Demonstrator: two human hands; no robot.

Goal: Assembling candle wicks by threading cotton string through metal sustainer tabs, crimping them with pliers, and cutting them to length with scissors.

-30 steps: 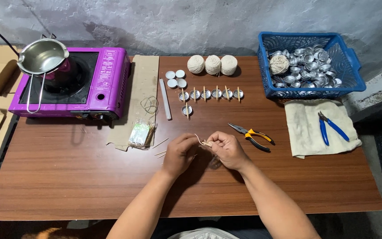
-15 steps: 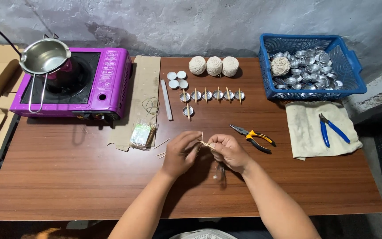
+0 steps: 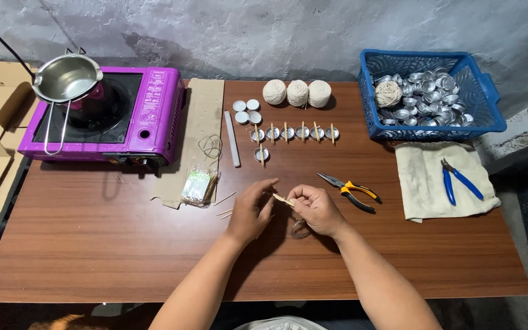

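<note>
Over the middle of the wooden table (image 3: 123, 256) my left hand (image 3: 250, 211) and my right hand (image 3: 316, 209) meet on a thin wooden stick (image 3: 284, 200) with pale string on it. Both pinch it between fingertips. A small metal cup (image 3: 299, 230) lies under my right hand, partly hidden. Loose sticks (image 3: 225, 212) rest just left of my left hand. Beyond the hands stands a row of small metal cups (image 3: 295, 132) with sticks laid across them.
A purple gas stove (image 3: 148, 116) with a steel pot (image 3: 67, 77) is far left. Three string balls (image 3: 297, 93) sit at the back, a blue basket (image 3: 484, 119) of metal cups at right. Yellow-handled pliers (image 3: 349, 190), blue-handled pliers (image 3: 456, 181) on a cloth (image 3: 423, 186), a stick packet (image 3: 198, 185).
The hands have shifted slightly and drawn closer on the stick; the string that hung loose between them is now gathered at the stick.
</note>
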